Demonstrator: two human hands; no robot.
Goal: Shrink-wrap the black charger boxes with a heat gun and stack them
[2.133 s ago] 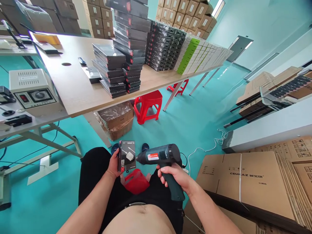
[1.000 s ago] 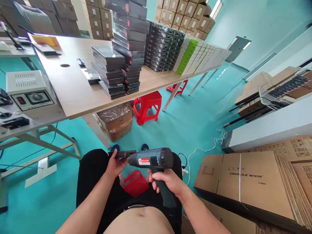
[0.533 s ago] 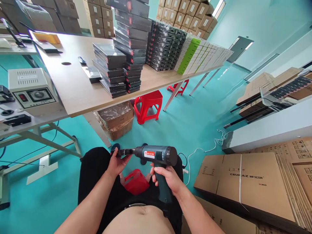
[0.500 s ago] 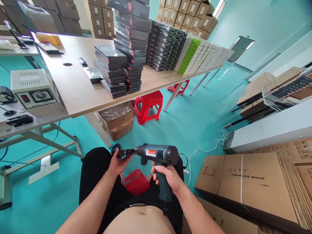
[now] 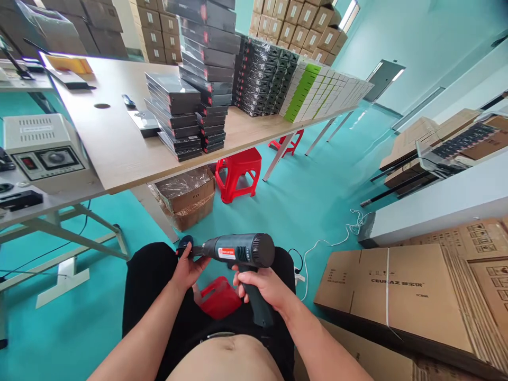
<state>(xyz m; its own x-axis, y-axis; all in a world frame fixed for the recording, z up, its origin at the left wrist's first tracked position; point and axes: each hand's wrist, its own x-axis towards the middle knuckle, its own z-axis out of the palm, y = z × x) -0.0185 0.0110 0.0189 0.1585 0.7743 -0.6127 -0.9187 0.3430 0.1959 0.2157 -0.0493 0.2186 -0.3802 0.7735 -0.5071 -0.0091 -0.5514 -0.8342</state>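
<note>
Flat dark box (image 5: 196,251) held at the nozzle end of a dark blue-grey plastic heat gun (image 5: 238,248)

The heat gun was gripped by the right hand (image 5: 262,283), whose fingers were wrapped around its dark handle. The barrel, marked with an orange-red and white label, was pointed toward the left hand (image 5: 188,270). The box was held there, pinched between thumb and fingers, at the gun's nozzle end. It was seen nearly edge-on and was mostly covered by the hand and the nozzle; whether box and nozzle were touching could not be told.

Below the gun, between the black-trousered legs, a bright red plastic object (image 5: 220,299) was partly seen. Beyond the gun, a red plastic stool (image 5: 240,169) was set on the glossy turquoise floor, and beyond it to the left a brown cardboard carton (image 5: 190,198) was placed. Farther beyond the gun, a long pale wood-topped table (image 5: 99,137) was loaded with stacked flat dark grey boxes (image 5: 172,114) and rows of white boxes with green bands (image 5: 305,95). Well to the gun's left, a beige box-shaped control unit (image 5: 43,153) was seen; to its right, flattened brown cardboard cartons (image 5: 397,286) were stacked, tied with white string.
</note>
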